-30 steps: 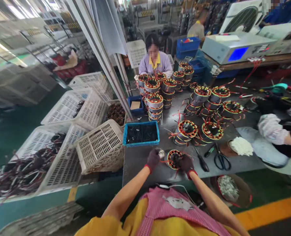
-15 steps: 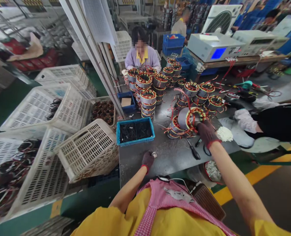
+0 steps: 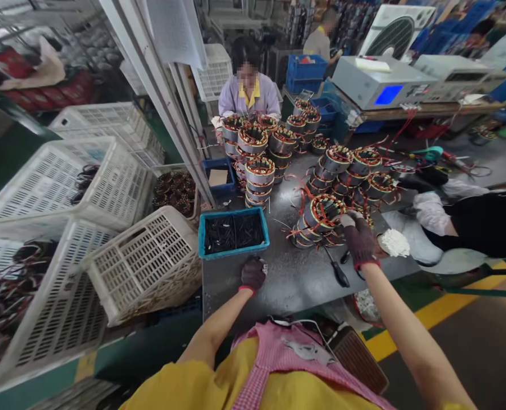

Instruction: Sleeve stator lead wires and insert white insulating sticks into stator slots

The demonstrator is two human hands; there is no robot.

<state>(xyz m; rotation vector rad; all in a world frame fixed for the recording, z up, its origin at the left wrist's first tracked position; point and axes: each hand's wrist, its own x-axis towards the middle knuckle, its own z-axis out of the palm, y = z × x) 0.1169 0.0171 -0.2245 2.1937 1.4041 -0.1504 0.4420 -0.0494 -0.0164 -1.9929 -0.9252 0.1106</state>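
My left hand [image 3: 253, 273], in a dark glove with a red cuff, rests closed on the metal table below a blue bin [image 3: 235, 255] of black tube-like pieces. A small pale bit shows at its fingers; I cannot make out what it is. My gloved right hand [image 3: 359, 239] is at the right rim of a motor stator [image 3: 315, 219], fingertips showing beside the ring and no longer inside it. This stator, with copper windings and red leads, sits atop others in a low stack. A black-handled screwdriver [image 3: 339, 273] lies in front of it.
More stacked stators [image 3: 259, 176] stand behind. A co-worker [image 3: 248, 94] sits across the table; another person's sleeve [image 3: 432, 213] is at right, near a white pile [image 3: 395, 243]. White crates [image 3: 146, 262] crowd the left, beside a metal post [image 3: 163, 108]. Test instruments [image 3: 383, 85] stand back right.
My right hand has lowered the tilted stator onto the stack, and its fingers have come out of the ring. My left hand has shifted slightly left, still closed.
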